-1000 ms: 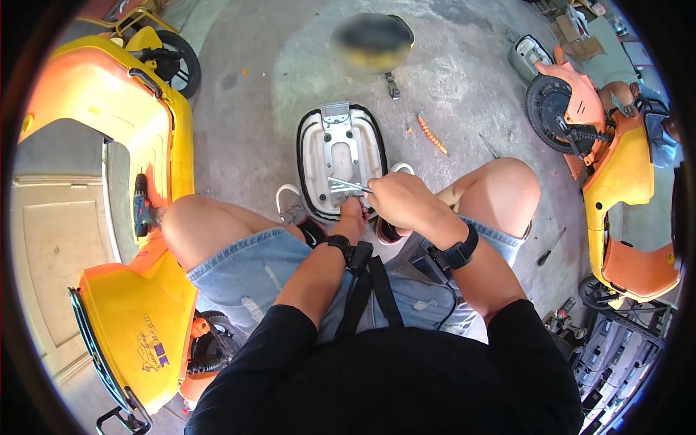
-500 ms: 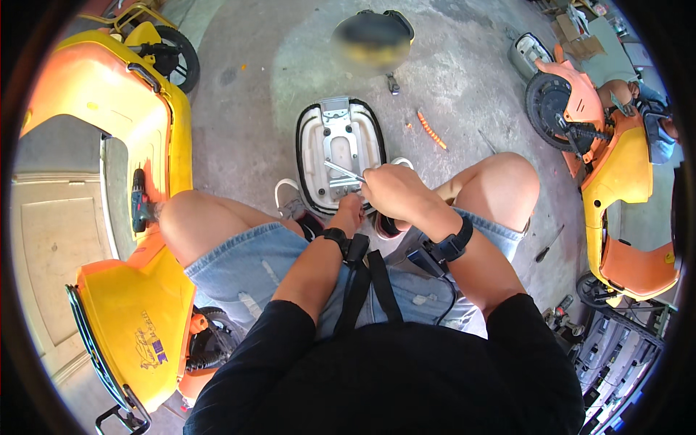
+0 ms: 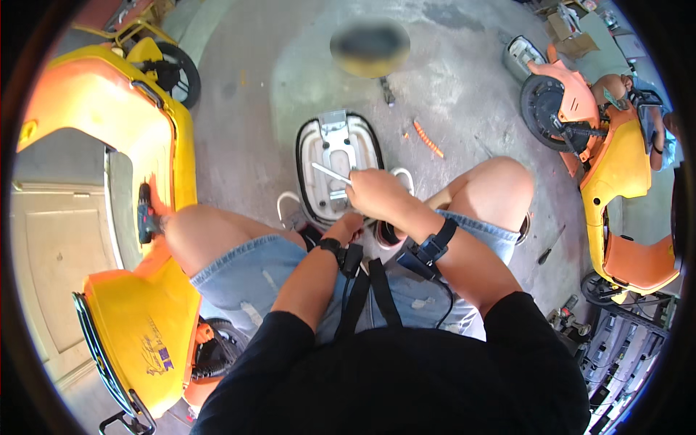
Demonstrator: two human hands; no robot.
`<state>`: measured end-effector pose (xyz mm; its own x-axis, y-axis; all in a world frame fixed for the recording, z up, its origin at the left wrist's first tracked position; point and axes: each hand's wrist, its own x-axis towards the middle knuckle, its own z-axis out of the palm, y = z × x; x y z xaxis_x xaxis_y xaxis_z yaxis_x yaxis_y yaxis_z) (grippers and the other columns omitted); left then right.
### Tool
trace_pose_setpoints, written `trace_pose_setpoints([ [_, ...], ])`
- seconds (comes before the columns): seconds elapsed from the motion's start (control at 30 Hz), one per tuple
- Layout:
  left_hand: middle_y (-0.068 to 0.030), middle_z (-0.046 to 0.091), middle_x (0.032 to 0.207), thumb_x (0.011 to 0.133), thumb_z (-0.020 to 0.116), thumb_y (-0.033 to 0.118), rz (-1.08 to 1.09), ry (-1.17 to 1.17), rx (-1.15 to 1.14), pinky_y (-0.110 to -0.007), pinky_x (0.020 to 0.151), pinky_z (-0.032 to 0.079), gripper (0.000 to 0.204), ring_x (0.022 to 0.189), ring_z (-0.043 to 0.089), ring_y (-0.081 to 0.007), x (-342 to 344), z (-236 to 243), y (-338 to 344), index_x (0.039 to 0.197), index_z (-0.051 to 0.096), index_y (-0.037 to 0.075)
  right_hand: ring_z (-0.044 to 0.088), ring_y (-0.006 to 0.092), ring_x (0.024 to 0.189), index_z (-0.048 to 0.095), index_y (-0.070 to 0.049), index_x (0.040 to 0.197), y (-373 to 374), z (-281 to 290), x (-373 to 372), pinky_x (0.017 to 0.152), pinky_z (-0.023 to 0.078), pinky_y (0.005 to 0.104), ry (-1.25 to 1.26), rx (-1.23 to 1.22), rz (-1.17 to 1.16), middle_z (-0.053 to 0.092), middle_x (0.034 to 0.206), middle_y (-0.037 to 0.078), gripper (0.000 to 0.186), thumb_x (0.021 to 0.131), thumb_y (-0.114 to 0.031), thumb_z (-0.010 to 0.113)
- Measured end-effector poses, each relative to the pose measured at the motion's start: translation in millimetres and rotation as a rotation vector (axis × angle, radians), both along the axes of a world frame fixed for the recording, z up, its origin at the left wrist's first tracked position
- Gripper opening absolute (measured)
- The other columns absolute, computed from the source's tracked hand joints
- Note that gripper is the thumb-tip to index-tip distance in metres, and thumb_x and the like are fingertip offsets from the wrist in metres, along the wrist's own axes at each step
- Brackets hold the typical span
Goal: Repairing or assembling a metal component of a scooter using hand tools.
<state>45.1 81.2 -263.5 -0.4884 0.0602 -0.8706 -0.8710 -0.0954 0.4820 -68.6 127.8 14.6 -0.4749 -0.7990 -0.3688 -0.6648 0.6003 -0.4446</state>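
Between my feet an upturned scooter seat (image 3: 308,163) shows its white underside, black rim and a metal bracket at the far end. My right hand (image 3: 373,192) is closed round one end of a slim silver metal rod-like tool (image 3: 330,173). The tool slants over the seat toward the far left; its working end, if any, is too small to tell. Beside the seat's near edge, my left hand (image 3: 348,228) is curled with its fingertips together. What it holds, if anything, is hidden.
A yellow-orange scooter (image 3: 156,109) stands at left, with a power drill (image 3: 146,212) on its footboard. Another scooter (image 3: 623,177) is at right, beside a person's arm (image 3: 658,134). An orange coiled tube (image 3: 428,139) and a screwdriver (image 3: 551,245) lie on the floor.
My right hand has shifted left with the tool, which reaches farther over the seat. My left hand has drawn nearer to me. The whole view has shifted slightly.
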Motion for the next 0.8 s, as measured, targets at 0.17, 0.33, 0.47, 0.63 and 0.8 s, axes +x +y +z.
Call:
trace_pose_setpoints([
  [0.17,-0.0062,0.055,0.059,0.085,0.05,0.016,-0.117,-0.081,-0.004,-0.032,0.038,0.033,0.022,0.043,0.045,-0.0149,48.7,58.9,-1.6,0.072,0.06,0.002,0.061,0.0441,0.083,0.064,0.008,0.084,30.1,-59.8,41.4,0.077,0.048,0.0472,-0.422,0.034,-0.265,0.062,0.085,0.03,0.04,0.081,-0.03,0.05],
  [0.33,-0.0025,0.055,0.063,0.088,0.054,0.025,-0.074,-0.035,0.083,-0.028,0.047,0.038,0.029,0.052,0.048,-0.0121,76.4,150.4,-47.3,0.073,0.064,0.002,0.062,0.0431,0.08,0.065,0.005,0.084,65.4,-93.8,102.7,0.073,0.047,0.0472,-0.467,0.085,-0.268,0.063,0.078,0.028,0.066,0.09,-0.056,0.041],
  [0.47,-0.0036,0.055,0.064,0.087,0.05,0.024,-0.121,0.168,0.098,-0.028,0.052,0.041,0.03,0.057,0.05,-0.0124,122.1,185.7,-48.4,0.087,0.071,0.003,0.061,0.0448,0.082,0.064,0.007,0.084,85.4,-74.9,129.6,0.073,0.047,0.0476,-0.602,0.234,-0.166,0.062,0.08,0.031,0.071,0.091,-0.058,0.038],
  [0.63,-0.0158,0.065,0.076,0.086,0.048,0.028,-0.347,0.359,-0.187,-0.04,0.066,0.048,0.034,0.07,0.062,-0.0296,134.2,216.8,15.8,0.089,0.069,0.002,0.063,0.0383,0.074,0.064,0.005,0.074,107.7,-79.9,142.2,0.069,0.048,0.0447,-0.686,0.162,-0.335,0.062,0.068,0.025,0.064,0.092,-0.051,0.038],
  [0.8,-0.0196,0.063,0.078,0.086,0.054,0.03,-0.347,0.442,-0.331,-0.038,0.068,0.048,0.032,0.07,0.062,-0.032,160.5,225.2,31.4,0.096,0.067,0.002,0.061,0.0317,0.064,0.063,0.008,0.08,108.1,-91.4,176.2,0.06,0.047,0.0403,-0.959,0.183,-0.741,0.062,0.073,0.022,0.067,0.087,-0.056,0.046],
])
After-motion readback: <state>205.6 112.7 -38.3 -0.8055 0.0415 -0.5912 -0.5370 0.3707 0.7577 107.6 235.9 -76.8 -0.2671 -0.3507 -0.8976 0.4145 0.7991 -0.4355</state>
